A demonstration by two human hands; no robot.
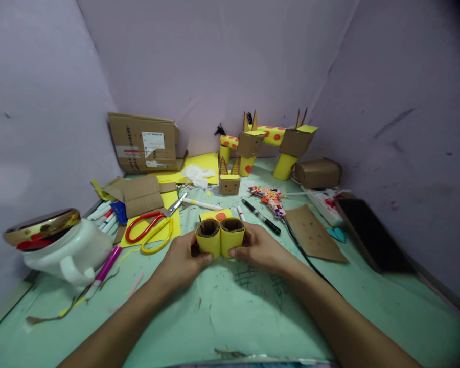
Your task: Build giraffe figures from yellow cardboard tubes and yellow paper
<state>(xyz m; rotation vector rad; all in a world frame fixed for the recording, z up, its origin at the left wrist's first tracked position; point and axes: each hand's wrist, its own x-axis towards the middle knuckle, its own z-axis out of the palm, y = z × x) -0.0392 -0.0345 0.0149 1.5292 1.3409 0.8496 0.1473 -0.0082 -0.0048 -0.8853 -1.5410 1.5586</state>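
Tubes, yellow, two: the left tube (208, 246) and the right tube (232, 245) are standing upright side by side, walls touching, open brown-lined ends facing up, at the near middle of the green table (230, 317). Left hand (182, 258): gripping the left tube from its outer side, thumb lying at the front. Right hand (258, 248): gripping the right tube likewise, thumb at the front wall. Spotted yellow piece (214, 215): showing just behind the tubes, partly hidden. Step in hand, as judged: pairing and lining up the two tubes; whether glue is already joining them is not showing. Next move, as judged: calling for even inward pressure, rims staying level, walls not being crushed. Within reach: floral-wrapped glue gun (270, 197), lying to the right beyond the right hand; black pen (261, 217), lying near it; scissors (168, 212), lying open at left. Farther back: small eared cardboard head (229, 186), facing forward; spotted animal figures (272, 135), standing by the wall.
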